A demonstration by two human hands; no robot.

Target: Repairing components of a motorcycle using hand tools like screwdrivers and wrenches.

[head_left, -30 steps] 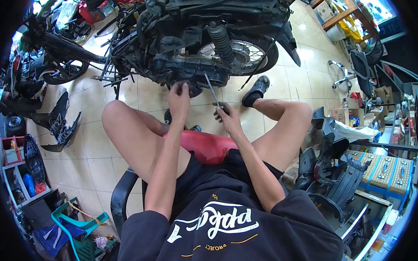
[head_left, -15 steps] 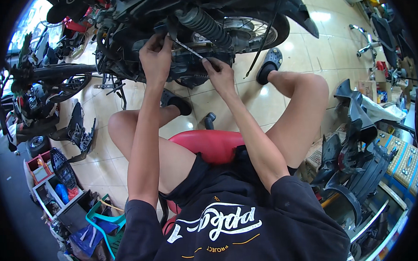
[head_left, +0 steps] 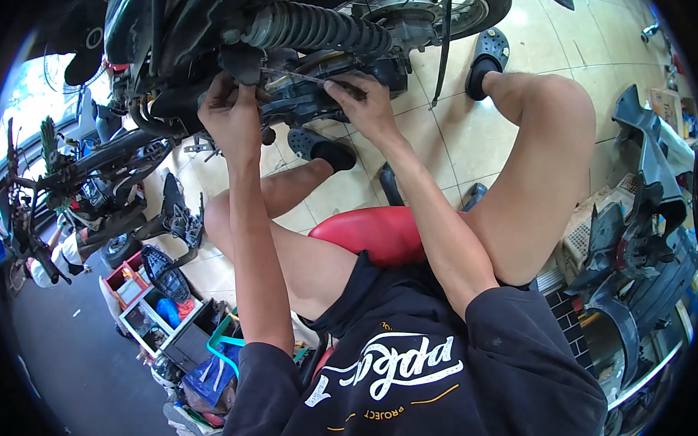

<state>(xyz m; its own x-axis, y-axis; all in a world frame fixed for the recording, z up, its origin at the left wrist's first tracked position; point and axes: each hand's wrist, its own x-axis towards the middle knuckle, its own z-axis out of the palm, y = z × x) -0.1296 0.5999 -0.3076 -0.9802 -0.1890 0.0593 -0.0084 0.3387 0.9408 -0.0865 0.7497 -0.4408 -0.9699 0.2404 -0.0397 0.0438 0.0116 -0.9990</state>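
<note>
A motorcycle (head_left: 283, 97) with spoked wheel and coil shock absorber (head_left: 312, 31) stands before me. Below the shock, a thin silver wrench (head_left: 294, 74) lies slantwise against the dark engine parts. Its near right end is pinched between the thumb and fingers of my right hand (head_left: 364, 110). My left hand (head_left: 234, 114) is closed, fingers curled and thumb up, just left of the wrench's far end. A dark flat flap (head_left: 241, 64) hangs right at the left fingertips; whatever they grip is hidden behind them.
My legs straddle a red stool seat (head_left: 373, 234) on the tiled floor (head_left: 439, 146). A black cable (head_left: 443, 53) dangles right of my right hand. Dark body panels (head_left: 635, 262) are piled at the right. At the left stand a parts box (head_left: 168, 313) and a second stripped motorcycle (head_left: 94, 181).
My view has shifted, so the motorcycle appears larger and closer. My left hand has come away from the wrench's far end to the left; my right hand still grips the wrench.
</note>
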